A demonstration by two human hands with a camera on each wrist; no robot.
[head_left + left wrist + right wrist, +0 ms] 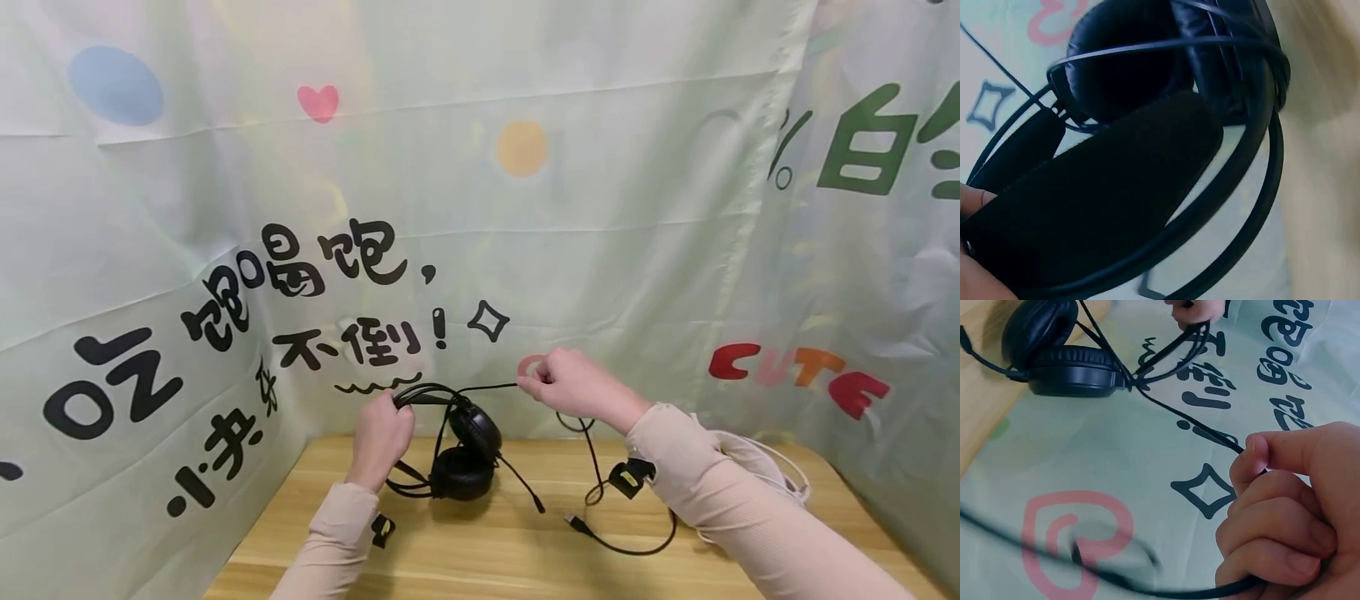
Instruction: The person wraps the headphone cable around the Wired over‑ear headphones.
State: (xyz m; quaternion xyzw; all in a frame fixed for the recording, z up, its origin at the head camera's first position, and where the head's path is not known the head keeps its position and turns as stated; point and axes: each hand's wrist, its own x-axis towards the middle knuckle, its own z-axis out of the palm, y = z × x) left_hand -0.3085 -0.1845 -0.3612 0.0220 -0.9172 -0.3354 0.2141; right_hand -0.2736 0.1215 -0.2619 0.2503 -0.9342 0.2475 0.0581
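Observation:
My left hand (382,437) grips a black headset (463,473) by its headband, tilted above the table. In the left wrist view a wide black headband pad (1104,194) fills the middle, with a cord crossing the ear cups. The thin microphone boom (525,483) points down to the right. To the right, my right hand (573,383) pinches the headset's black cable (487,387), which runs nearly straight between the two hands. Its fingers are curled around the cable in the right wrist view. The cable's loose end hangs below to a USB plug (579,523) over the table.
A wooden table (300,542) lies beneath, with printed cloth (615,283) hanging behind it and along both sides. A white coiled cord (795,487) is on the table at the right, partly hidden behind my right sleeve.

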